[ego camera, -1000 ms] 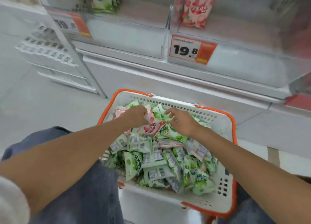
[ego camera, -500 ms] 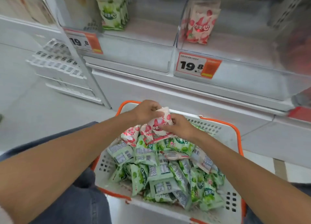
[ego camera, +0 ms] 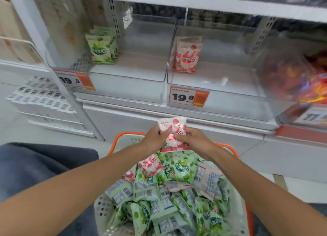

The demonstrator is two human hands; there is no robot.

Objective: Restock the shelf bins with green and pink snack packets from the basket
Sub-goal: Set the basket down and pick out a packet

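Both hands hold one pink snack packet upright above the basket's far rim. My left hand grips its left edge and my right hand grips its right side. Below them the white basket with orange rim is piled with green packets and a few pink ones. On the shelf, the left clear bin has green packets standing at its back left. The right clear bin has pink packets at its back left.
Orange price tags reading 19.8 hang on both bin fronts. A further bin at the right holds red and orange packets. A white shelf upright stands at the left, with a low white rack behind it. My knee in blue jeans is at lower left.
Both hands have lifted the pink packet out of the basket pile and raised it toward the shelf. The view has tilted up, showing more of the bins.
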